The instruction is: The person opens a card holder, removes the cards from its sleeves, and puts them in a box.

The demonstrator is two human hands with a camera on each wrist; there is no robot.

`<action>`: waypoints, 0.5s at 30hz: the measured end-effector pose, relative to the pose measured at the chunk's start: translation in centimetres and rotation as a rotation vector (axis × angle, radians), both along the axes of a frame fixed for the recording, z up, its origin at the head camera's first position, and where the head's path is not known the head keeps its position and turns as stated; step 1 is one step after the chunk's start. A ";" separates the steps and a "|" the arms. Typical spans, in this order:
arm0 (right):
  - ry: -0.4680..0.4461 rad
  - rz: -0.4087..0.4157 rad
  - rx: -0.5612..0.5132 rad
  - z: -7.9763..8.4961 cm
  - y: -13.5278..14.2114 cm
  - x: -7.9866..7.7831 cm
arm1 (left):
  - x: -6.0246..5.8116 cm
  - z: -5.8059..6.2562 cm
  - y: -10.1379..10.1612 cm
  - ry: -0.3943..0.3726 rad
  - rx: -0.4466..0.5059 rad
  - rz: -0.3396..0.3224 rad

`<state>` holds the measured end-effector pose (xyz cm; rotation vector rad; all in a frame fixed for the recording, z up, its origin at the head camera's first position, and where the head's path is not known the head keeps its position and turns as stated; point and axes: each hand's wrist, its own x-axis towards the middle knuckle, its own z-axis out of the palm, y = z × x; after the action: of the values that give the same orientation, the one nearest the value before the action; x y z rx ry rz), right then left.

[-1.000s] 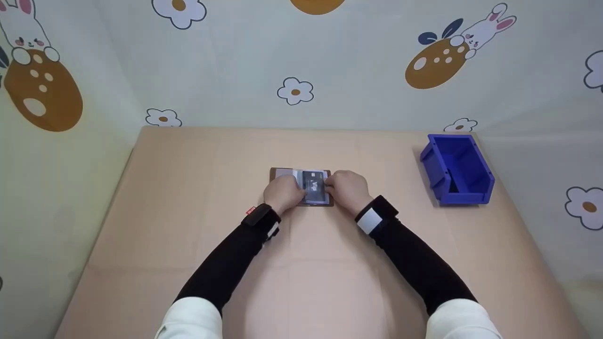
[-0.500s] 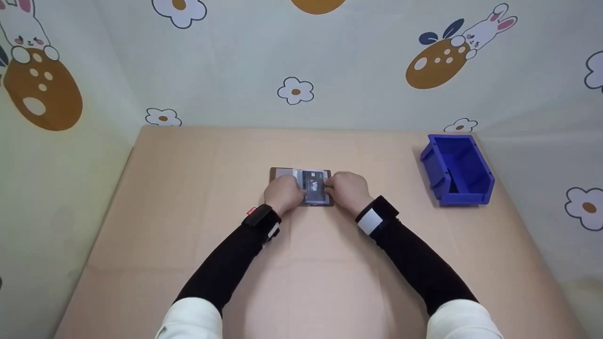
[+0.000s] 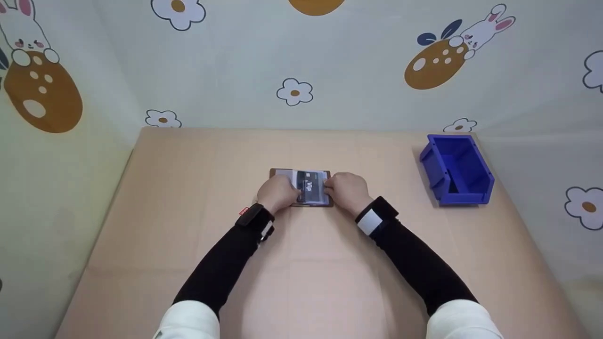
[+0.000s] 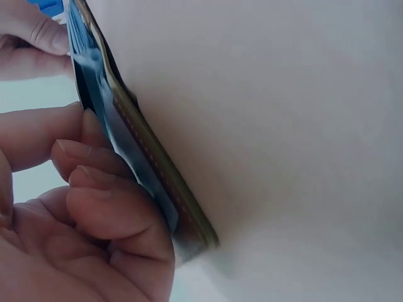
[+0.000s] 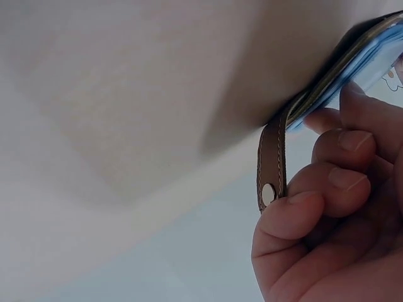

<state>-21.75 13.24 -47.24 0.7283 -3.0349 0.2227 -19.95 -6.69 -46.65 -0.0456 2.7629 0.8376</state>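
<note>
A brown card wallet (image 3: 272, 173) lies spread flat on the table, its clear plastic sleeves showing. A dark card marked "Vip" (image 3: 310, 187) sits at the sleeve on its right half. My left hand (image 3: 277, 192) pinches the card's left edge between thumb and forefinger, other fingers curled. At the opposite side, my right hand (image 3: 349, 190) pinches the right edge of the plastic sleeve (image 3: 322, 179). In the right wrist view, a brown strap with a snap button (image 5: 272, 157) sticks out from the wallet beside my curled fingers. The left wrist view shows the wallet's stitched cover edge (image 4: 151, 154).
A blue plastic bin (image 3: 457, 169) stands at the table's back right corner, a dark strip visible inside it. The beige table (image 3: 198, 263) meets a wall covering printed with flowers and rabbits (image 3: 226, 70) at its back edge.
My left hand has shifted slightly to the left, and the dark card has slid left with it. The right hand and the wallet have stayed in place.
</note>
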 end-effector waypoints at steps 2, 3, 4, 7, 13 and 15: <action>0.007 0.004 0.002 0.0 0.0 0.0 | 0.0 0.1 -0.3 0.004 0.010 -0.007; 0.008 0.004 -0.002 0.0 0.0 0.0 | 0.0 0.1 -0.5 0.008 0.015 -0.011; 0.009 0.003 -0.005 0.0 0.0 0.0 | 0.0 0.1 -0.6 0.013 0.018 -0.017; 0.011 0.002 -0.014 0.0 0.0 0.0 | 0.1 0.2 -1.0 0.015 0.040 -0.027; -0.006 -0.012 -0.029 0.0 0.0 0.0 | 0.2 0.2 -1.8 0.025 0.089 -0.039; -0.009 -0.014 -0.030 0.0 0.0 0.0 | 0.2 0.3 -2.1 0.031 0.105 -0.045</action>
<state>-21.73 13.24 -47.27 0.7055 -3.0364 0.2718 -19.71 -8.75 -46.40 0.0499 2.7326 0.9782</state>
